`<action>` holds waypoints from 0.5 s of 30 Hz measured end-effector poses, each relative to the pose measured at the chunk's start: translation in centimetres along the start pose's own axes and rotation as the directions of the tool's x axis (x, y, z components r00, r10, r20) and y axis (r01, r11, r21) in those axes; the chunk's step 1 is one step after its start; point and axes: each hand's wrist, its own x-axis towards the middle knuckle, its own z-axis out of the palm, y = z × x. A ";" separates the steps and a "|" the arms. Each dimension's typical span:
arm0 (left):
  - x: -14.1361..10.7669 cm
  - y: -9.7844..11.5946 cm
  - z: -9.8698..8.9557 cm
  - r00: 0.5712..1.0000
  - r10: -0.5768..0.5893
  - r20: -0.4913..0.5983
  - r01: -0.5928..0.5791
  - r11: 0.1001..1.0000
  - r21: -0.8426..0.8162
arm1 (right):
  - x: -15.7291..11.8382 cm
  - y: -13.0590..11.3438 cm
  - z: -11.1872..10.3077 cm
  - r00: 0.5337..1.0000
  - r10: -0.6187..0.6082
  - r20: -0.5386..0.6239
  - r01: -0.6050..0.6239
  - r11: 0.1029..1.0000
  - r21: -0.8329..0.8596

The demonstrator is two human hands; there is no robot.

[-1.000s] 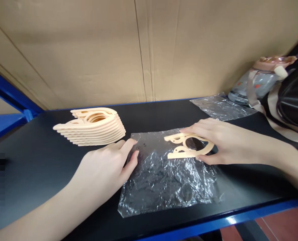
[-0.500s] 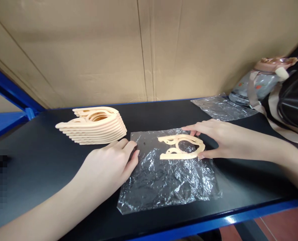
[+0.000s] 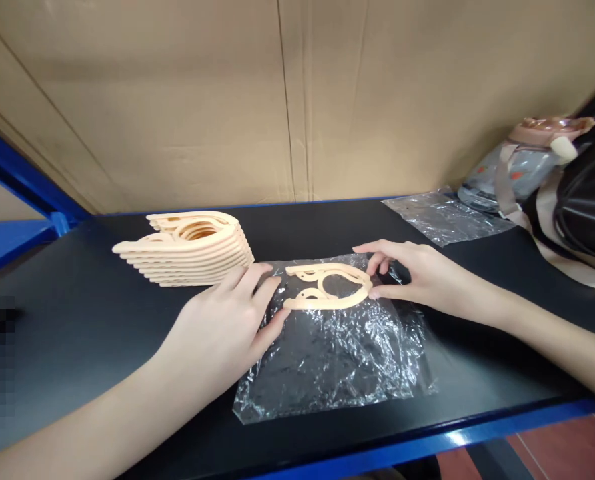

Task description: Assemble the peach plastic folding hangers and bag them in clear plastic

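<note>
One cream folding hanger [image 3: 345, 303] lies flat on a clear plastic bag [image 3: 327, 360] on the black surface. The thumb and fingers of my right hand [image 3: 407, 273] grip its rounded right end. My left hand [image 3: 232, 310] is at the bag's upper left, fingers apart, its thumb tip by the hanger's left arm end. Behind my left hand stands a neat stack of several matching cream hangers [image 3: 192, 253], its front right side partly hidden by the fingers.
Another clear bag [image 3: 442, 217] lies at the back right. Beside it are a transparent bottle [image 3: 527, 160] with a beige strap and a black bag [image 3: 590, 193]. Cardboard [image 3: 177, 100] forms the back wall; a blue rail [image 3: 427, 443] edges the front.
My right hand and the hanger have moved left across the plastic bag. The hanger's arm ends are now close to my left hand, whose fingers have spread a little more.
</note>
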 end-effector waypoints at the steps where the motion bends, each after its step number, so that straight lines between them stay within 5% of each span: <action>1: 0.0 0.0 0.3 1.000 0.012 -0.012 -0.013 1.000 -0.019 | 0.0 0.0 0.0 1.000 -0.003 -0.001 0.003 0.999 0.035; 15: 0.3 -1.4 1.2 0.987 0.064 0.145 -0.005 0.927 -0.376 | 0.0 -0.6 0.2 0.998 -0.053 0.043 0.036 0.944 0.327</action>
